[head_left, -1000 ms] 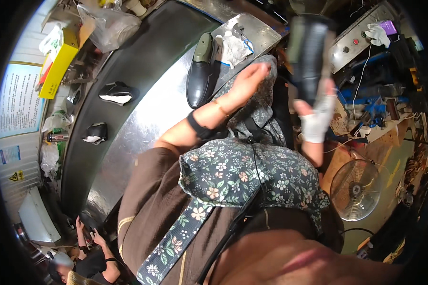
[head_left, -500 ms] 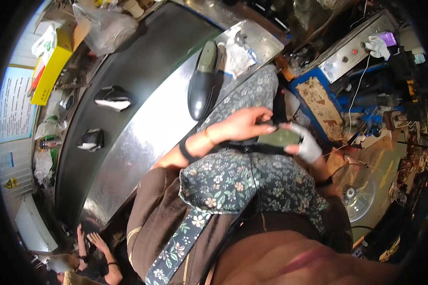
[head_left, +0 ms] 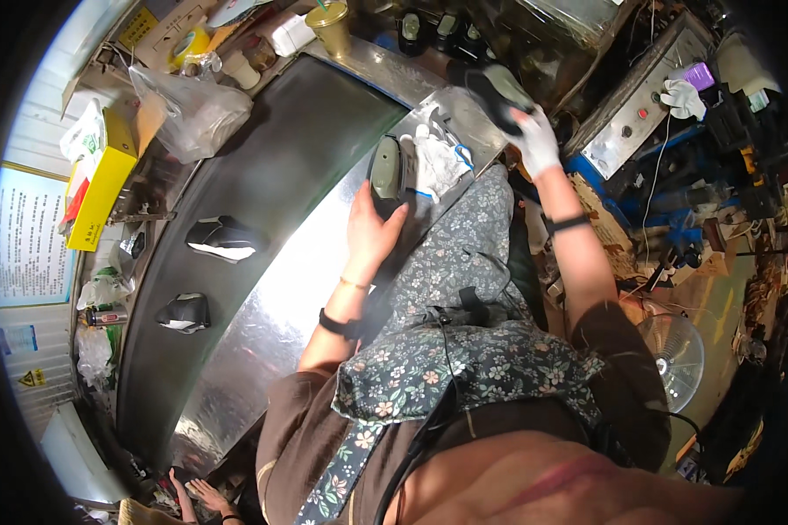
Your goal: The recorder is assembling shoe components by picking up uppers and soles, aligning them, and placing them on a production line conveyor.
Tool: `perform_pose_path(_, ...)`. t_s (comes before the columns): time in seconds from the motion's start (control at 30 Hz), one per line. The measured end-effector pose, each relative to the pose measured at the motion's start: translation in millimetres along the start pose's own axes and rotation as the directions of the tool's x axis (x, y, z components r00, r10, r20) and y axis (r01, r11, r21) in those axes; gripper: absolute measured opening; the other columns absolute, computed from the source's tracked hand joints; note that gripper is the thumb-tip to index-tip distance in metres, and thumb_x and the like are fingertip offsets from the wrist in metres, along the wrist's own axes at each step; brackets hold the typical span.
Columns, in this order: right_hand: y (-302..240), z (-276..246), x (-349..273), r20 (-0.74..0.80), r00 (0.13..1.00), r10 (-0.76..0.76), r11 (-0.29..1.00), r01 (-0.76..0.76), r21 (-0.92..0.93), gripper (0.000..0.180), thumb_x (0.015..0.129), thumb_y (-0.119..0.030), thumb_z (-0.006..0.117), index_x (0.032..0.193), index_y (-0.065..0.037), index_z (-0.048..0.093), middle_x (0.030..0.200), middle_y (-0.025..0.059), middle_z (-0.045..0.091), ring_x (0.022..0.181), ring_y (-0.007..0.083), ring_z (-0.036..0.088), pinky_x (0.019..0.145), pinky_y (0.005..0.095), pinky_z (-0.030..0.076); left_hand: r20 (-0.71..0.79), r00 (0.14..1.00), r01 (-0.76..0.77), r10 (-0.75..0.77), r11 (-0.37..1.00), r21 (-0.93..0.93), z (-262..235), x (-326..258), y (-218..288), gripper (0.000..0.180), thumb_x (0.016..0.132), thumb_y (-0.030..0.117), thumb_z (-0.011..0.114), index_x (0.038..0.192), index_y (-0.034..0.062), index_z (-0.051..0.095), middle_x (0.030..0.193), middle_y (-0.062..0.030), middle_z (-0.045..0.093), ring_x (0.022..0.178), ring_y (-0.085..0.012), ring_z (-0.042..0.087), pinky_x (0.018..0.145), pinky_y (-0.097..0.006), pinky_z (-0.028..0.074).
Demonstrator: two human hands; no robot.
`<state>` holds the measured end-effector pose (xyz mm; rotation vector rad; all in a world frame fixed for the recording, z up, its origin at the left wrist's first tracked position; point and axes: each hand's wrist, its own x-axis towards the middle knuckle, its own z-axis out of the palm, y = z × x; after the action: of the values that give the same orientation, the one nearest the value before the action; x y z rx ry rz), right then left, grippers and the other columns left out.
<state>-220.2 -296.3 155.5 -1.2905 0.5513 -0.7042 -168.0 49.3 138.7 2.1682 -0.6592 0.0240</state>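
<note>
My left hand [head_left: 375,229] is wrapped round the near end of a black shoe [head_left: 388,169], which sits on the metal tabletop with a grey-green shoe last in it. My right hand [head_left: 534,147], in a white glove with bare fingertips, grips a second black shoe [head_left: 492,94] at the table's far right corner. That shoe also has a grey-green last in it and is blurred. Between the two shoes lies a crumpled pair of white work gloves [head_left: 442,162] with blue edging.
Left of the metal tabletop [head_left: 263,324], a dark conveyor belt [head_left: 280,131] carries two black-and-white shoe pieces [head_left: 223,239]. More lasted shoes [head_left: 446,33] stand at the back beside a lidded cup [head_left: 329,31]. A fan [head_left: 670,363] stands at right. Another person's hands [head_left: 206,494] show lower left.
My right hand has moved from my lap up to the table's far corner with its shoe. The left hand has left the lap and taken hold of the shoe on the tabletop.
</note>
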Motion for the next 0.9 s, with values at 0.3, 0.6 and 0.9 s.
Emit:
perform_pose_path(0.3, 18, 57, -128, 0.551, 0.831, 0.078, 0.901, 0.178, -0.396, 0.04, 0.09, -0.017, 0.066, 0.127, -0.002, 0.06, 0.109, 0.0093, 0.068, 0.103, 0.0142, 0.062, 0.093, 0.0285, 0.046, 0.359, 0.906, 0.422, -0.222, 0.464, -0.779, 2, 8, -54, 0.06, 0.079, 0.02, 0.073, 0.132, 0.0026, 0.049, 0.112, -0.0128, 0.067, 0.099, -0.0233, 0.067, 0.087, -0.035, 0.054)
perform_pose_path(0.6, -107, 16, -187, 0.594, 0.697, -0.401, 0.647, 0.675, -0.354, 0.042, 0.078, -0.01, 0.073, 0.119, -0.004, 0.066, 0.115, 0.0141, 0.067, 0.098, 0.0282, 0.068, 0.085, 0.0337, 0.053, 0.436, 0.851, 0.383, 0.292, 0.223, -0.896, 17, -32, 73, 0.075, 0.091, 0.059, 0.057, 0.133, -0.0021, 0.049, 0.123, -0.0113, 0.062, 0.113, -0.0196, 0.059, 0.098, -0.032, 0.046)
perform_pose_path(0.9, -114, -24, -295, 0.779, 0.465, -0.421, 0.301, 0.882, -0.364, 0.036, 0.082, -0.01, 0.07, 0.117, -0.011, 0.062, 0.124, 0.0206, 0.062, 0.098, 0.0374, 0.068, 0.077, 0.0405, 0.057, 0.282, 0.679, -0.134, 0.677, 0.493, -0.86, 8, -73, 100, 0.076, 0.066, 0.047, 0.083, 0.12, -0.0002, 0.058, 0.117, -0.0149, 0.065, 0.109, -0.0273, 0.064, 0.097, -0.037, 0.048)
